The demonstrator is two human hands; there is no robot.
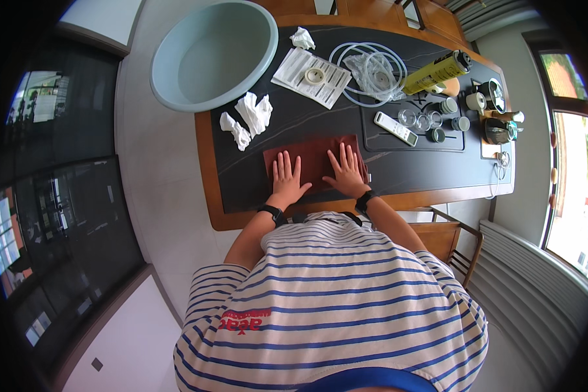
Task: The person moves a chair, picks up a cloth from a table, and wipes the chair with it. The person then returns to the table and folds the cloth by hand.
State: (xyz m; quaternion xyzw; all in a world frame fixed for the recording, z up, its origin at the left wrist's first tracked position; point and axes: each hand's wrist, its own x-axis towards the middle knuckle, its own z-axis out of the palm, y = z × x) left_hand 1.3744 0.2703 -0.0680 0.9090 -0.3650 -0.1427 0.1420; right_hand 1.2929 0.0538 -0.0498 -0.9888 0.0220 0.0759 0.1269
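Note:
A folded dark red cloth (pixel 314 159) lies flat on the black tabletop (pixel 294 122) before me. My left hand (pixel 287 181) rests palm down on its left part, fingers spread and pointing away from me. On the right part lies my right hand (pixel 345 172), also palm down with its fingers apart. Neither hand grips anything. A small white tag (pixel 369 178) sticks out at the cloth's right edge. Both wrists wear black bands.
A large pale blue basin (pixel 215 56) stands at the far left, near crumpled tissues (pixel 250 117). Farther back are printed sheets (pixel 311 76), a tape roll (pixel 314 76) and coiled clear tubing (pixel 372 73). Rightward are a remote control (pixel 396 129), a yellow can (pixel 433 73) and several glass cups (pixel 421 121).

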